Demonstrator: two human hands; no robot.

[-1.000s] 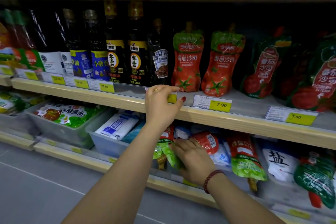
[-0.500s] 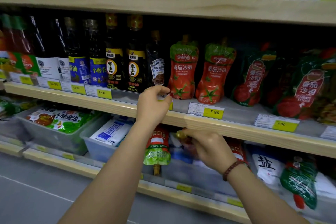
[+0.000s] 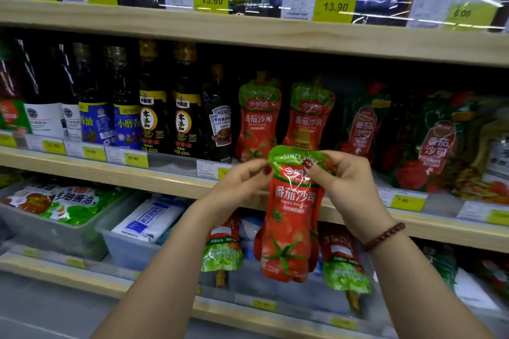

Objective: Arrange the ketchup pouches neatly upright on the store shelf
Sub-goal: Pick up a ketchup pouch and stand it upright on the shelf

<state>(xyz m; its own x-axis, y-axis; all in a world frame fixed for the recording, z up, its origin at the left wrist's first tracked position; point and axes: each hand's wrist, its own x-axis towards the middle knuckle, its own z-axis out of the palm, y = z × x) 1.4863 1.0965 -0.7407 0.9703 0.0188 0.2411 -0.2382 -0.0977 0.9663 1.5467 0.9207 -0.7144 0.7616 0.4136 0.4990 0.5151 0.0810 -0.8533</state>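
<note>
Facing a wooden middle shelf (image 3: 165,181) stocked with dark sauce bottles (image 3: 154,107) and two upright ketchup pouches (image 3: 257,118) side by side. Holding a third pouch (image 3: 292,217) upright in the air before the shelf edge, spout up. Pinching its green top from either side with left hand (image 3: 242,187) and right hand (image 3: 347,184), fingers curled.

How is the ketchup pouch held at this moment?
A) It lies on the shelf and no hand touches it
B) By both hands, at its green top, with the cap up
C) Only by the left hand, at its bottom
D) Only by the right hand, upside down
B: the left hand and the right hand both pinch the green top of the ketchup pouch, and its cap points up.
</note>
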